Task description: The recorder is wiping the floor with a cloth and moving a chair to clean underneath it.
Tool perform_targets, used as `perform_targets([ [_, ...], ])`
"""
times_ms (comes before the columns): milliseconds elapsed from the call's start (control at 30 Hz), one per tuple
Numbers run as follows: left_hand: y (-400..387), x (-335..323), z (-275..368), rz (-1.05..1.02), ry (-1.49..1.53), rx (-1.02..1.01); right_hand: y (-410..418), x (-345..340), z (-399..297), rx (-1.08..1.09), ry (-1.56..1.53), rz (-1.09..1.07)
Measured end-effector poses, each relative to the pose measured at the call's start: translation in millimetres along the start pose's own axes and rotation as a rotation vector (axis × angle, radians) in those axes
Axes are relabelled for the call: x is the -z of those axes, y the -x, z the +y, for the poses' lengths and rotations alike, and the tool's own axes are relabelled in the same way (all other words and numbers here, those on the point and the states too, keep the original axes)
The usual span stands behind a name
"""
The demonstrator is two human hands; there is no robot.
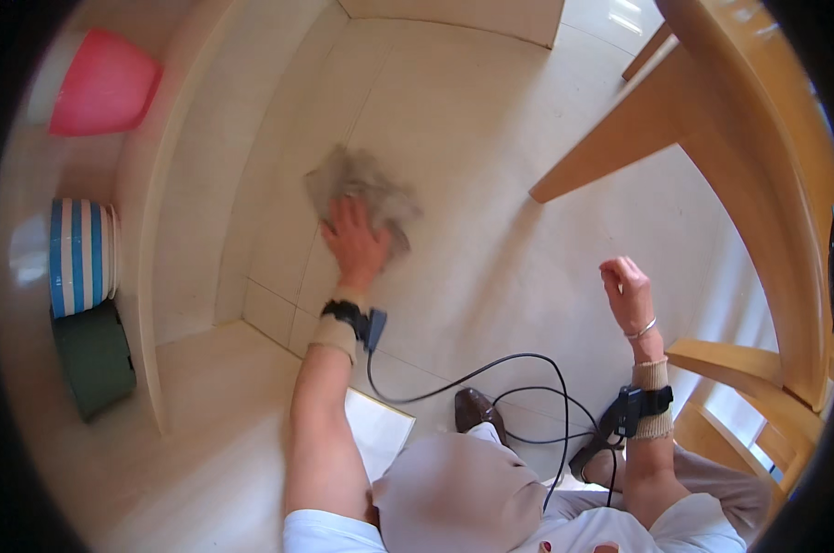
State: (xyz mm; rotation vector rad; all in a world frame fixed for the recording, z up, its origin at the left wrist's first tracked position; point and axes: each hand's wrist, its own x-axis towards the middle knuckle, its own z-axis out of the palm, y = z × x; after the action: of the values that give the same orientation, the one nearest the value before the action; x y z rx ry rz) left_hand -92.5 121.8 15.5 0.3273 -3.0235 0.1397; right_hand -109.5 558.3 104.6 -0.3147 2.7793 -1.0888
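Observation:
On the pale tiled floor (451, 138), my left hand (356, 242) presses down on a crumpled grey cloth (372, 183). The cloth is blurred, and part of it lies hidden under the palm and fingers. My right hand (628, 290) hangs in the air at the right, between the wooden chair's leg and my knee. Its fingers are loosely curled in towards the thumb, and nothing shows in them. A thin bracelet (642, 328) circles that wrist.
A wooden chair (617, 124) stands at the right. At the left, a shelf holds a pink container (109, 86), a blue-striped bowl (81, 256) and a dark green box (95, 359). A black cable (527, 356) loops between my wrist straps, near my brown shoe (477, 409).

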Motion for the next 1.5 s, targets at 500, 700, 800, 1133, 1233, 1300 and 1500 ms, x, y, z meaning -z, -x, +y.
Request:
perform_targets([
  [500, -198.2, -7.4, 228.0, 0.029, 0.453, -0.320, 21.5, -34.5, -6.4, -0.092, 0.071, -0.310],
  [700, -135.5, 1.9, 207.5, -0.001, 0.558, -0.665, -8.0, -53.8, -22.4, 0.029, 0.102, -0.274],
  [800, -127.5, 8.0, 143.8, -0.042, 0.448, -0.401, -37.6, -74.5, -37.5, 0.210, 0.060, -0.213],
  [1133, -290.1, -36.9, 55.7, -0.001, 0.220, 0.451, -58.7, -128.9, -37.0, 0.233, 0.170, -0.018],
  [1233, -332.9, -28.6, 128.3, -0.088, 0.340, 0.216, -59.8, -123.0, -40.4, 0.213, 0.207, -0.049],
  [1300, -340.3, -48.4, 184.3, 0.133, 0.275, 0.107, -59.0, -131.3, -50.8, 0.234, 0.214, -0.049],
  [1500, -276.1, -8.6, 306.2, 0.067, 0.359, -0.260, -59.6, -122.4, -43.4, 0.203, 0.304, -0.047],
])
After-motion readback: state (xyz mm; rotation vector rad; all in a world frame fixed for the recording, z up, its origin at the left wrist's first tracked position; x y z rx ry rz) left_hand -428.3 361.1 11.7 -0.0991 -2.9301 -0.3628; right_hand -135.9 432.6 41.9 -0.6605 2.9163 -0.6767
